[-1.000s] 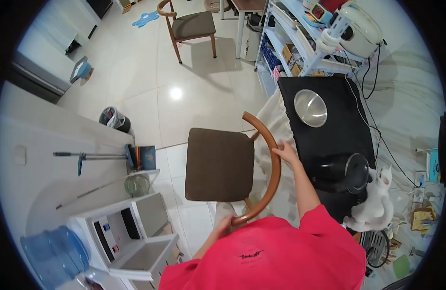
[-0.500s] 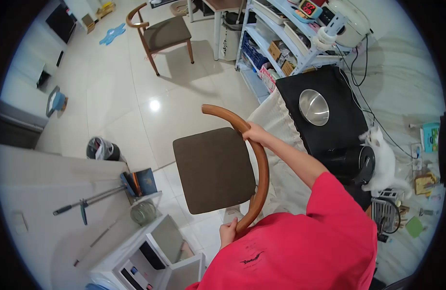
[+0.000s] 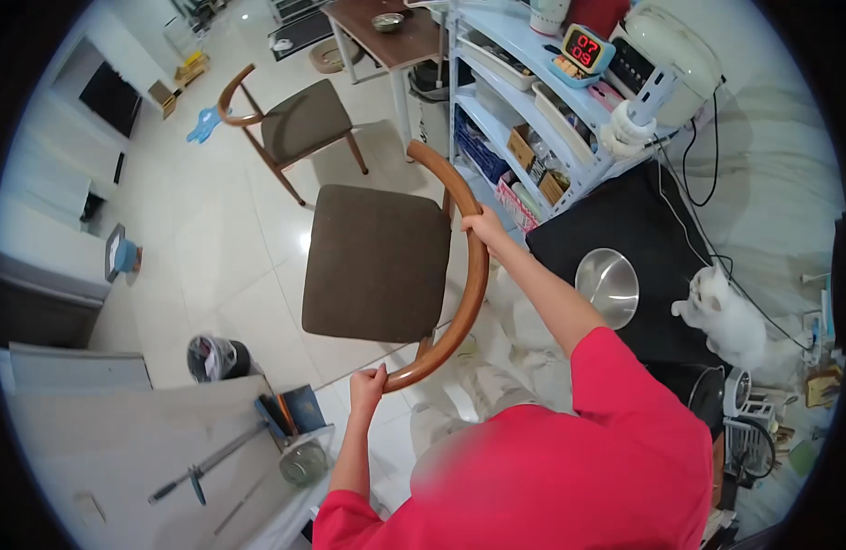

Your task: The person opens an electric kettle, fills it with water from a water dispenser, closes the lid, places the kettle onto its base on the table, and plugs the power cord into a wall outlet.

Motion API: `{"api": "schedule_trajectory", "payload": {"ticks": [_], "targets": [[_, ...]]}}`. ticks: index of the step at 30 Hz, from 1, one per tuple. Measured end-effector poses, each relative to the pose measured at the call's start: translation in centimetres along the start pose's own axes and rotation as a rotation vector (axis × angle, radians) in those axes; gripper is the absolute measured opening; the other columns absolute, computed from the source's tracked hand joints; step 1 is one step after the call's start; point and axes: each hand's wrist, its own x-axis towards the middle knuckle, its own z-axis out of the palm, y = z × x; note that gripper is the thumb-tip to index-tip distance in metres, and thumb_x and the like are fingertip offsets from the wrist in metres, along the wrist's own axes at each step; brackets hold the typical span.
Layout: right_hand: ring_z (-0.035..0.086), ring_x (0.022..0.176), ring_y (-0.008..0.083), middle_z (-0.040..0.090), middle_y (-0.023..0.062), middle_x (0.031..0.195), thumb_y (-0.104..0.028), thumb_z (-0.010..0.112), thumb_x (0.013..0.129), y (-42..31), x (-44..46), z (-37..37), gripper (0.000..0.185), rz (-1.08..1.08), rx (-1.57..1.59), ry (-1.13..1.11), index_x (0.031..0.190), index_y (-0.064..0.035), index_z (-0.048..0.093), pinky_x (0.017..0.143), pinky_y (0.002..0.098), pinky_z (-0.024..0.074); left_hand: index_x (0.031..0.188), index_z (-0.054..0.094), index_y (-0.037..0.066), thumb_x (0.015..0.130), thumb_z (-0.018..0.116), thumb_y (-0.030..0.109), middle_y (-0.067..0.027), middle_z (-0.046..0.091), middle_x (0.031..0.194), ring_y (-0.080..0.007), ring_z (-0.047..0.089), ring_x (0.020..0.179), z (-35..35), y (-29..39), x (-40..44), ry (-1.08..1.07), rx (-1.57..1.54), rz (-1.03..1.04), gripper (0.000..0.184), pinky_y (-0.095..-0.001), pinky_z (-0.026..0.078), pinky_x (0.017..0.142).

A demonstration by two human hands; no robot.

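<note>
A wooden chair with a dark brown padded seat (image 3: 379, 264) and a curved wooden backrest rail (image 3: 478, 275) stands in front of me. My right hand (image 3: 482, 227) is wrapped round the rail on its far right stretch. Near the rail's lower left end, my left hand (image 3: 369, 385) grips the wood with the fingers closed. The seat points away from me to the left, and part of the chair's legs is hidden beneath it. My red sleeves and shirt fill the bottom of the view.
A second chair (image 3: 308, 119) stands beyond, near a brown table (image 3: 386, 46). On the right are a blue shelf rack (image 3: 524, 110), a black surface with a metal bowl (image 3: 607, 288), and a white cat (image 3: 730, 316). A trash bin (image 3: 217, 357) stands on the left.
The held chair has moved forward across the floor, closer to the second chair. My left arm has stretched out from my body, and my viewpoint has shifted forward. The cat has turned its body.
</note>
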Motion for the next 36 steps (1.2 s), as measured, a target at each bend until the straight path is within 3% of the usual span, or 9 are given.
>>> {"api": "schedule_trajectory", "payload": {"ticks": [9,12,14,16,20,26,31,34,36], "targets": [[0.060,0.070,0.0202,0.062,0.0093,0.078,-0.007,0.066,0.059,5.2,14.2,-4.6,0.043,0.019,0.069,0.231,0.101,0.0020,0.063,0.066,0.0323,0.0474,0.069,0.066,-0.005,0.090,0.059,0.036,-0.0221,0.054,0.054,-0.0288,0.055,0.046,0.8,4.8,19.7,-0.179,0.147,0.124,0.046,-0.0404,0.044,0.054],[0.061,0.072,0.0230,0.063,0.0105,0.076,-0.009,0.067,0.057,6.6,15.8,-6.1,0.042,-0.020,0.102,0.310,0.098,0.0014,0.065,0.066,0.0324,0.0472,0.065,0.066,-0.004,0.092,0.057,0.038,-0.0146,0.052,0.046,-0.0212,0.053,0.043,1.2,5.7,23.2,-0.240,0.272,0.229,0.051,-0.0381,0.043,0.050],[0.056,0.070,0.0167,0.058,0.0069,0.077,-0.004,0.062,0.063,8.3,15.8,-7.8,0.031,0.125,0.015,0.375,0.093,0.0001,0.060,0.061,0.0293,0.0439,0.066,0.065,-0.004,0.091,0.058,0.039,-0.0180,0.051,0.049,-0.0250,0.054,0.045,1.2,8.2,23.6,-0.272,0.289,0.230,0.051,-0.0396,0.044,0.052],[0.057,0.072,0.0180,0.059,0.0076,0.079,-0.005,0.064,0.063,9.1,15.3,-9.0,0.032,0.202,0.048,0.383,0.094,0.0018,0.060,0.063,0.0294,0.0441,0.071,0.067,-0.003,0.089,0.059,0.039,-0.0228,0.058,0.059,-0.0388,0.059,0.055,1.2,9.5,24.4,-0.340,0.316,0.205,0.047,-0.0436,0.047,0.058],[0.061,0.080,0.0195,0.065,0.0092,0.088,-0.006,0.066,0.064,11.0,15.7,-10.9,0.033,0.138,-0.092,0.410,0.097,0.0016,0.063,0.073,0.0309,0.0474,0.072,0.068,-0.002,0.090,0.058,0.038,-0.0230,0.059,0.060,-0.0387,0.061,0.057,2.3,10.0,25.3,-0.375,0.419,0.310,0.045,-0.0433,0.047,0.058],[0.065,0.089,0.0311,0.068,0.0161,0.094,-0.010,0.070,0.063,8.2,15.1,-10.2,0.045,0.308,-0.297,0.557,0.106,-0.0003,0.064,0.081,0.0382,0.0498,0.073,0.069,-0.002,0.089,0.060,0.035,-0.0232,0.059,0.061,-0.0378,0.061,0.057,2.9,9.7,24.1,-0.381,0.368,0.228,0.042,-0.0427,0.047,0.057],[0.063,0.102,0.0385,0.066,0.0235,0.105,-0.019,0.068,0.073,5.5,12.5,-9.9,0.052,0.020,-0.487,0.535,0.120,-0.0006,0.057,0.090,0.0450,0.0488,0.073,0.069,-0.003,0.092,0.058,0.035,-0.0156,0.059,0.052,-0.0208,0.059,0.045,4.0,8.5,23.9,-0.563,0.296,0.118,0.044,-0.0375,0.049,0.055],[0.056,0.115,0.0366,0.058,0.0234,0.123,-0.014,0.063,0.080,0.3,2.7,-8.2,0.057,-0.114,-0.385,0.499,0.134,-0.0025,0.047,0.096,0.0427,0.0460,0.076,0.068,-0.003,0.093,0.057,0.032,-0.0181,0.062,0.059,-0.0270,0.063,0.051,4.0,9.2,24.4,-0.663,0.288,-0.018,0.040,-0.0418,0.051,0.058],[0.050,0.124,0.0353,0.050,0.0205,0.135,-0.009,0.059,0.084,-3.2,-7.1,-7.6,0.058,-0.373,-0.428,0.486,0.139,-0.0047,0.043,0.101,0.0418,0.0429,0.075,0.066,-0.004,0.093,0.055,0.026,-0.0194,0.065,0.065,-0.0354,0.065,0.062,4.3,8.9,25.2,-0.558,0.720,0.504,0.037,-0.0472,0.052,0.065]]}}
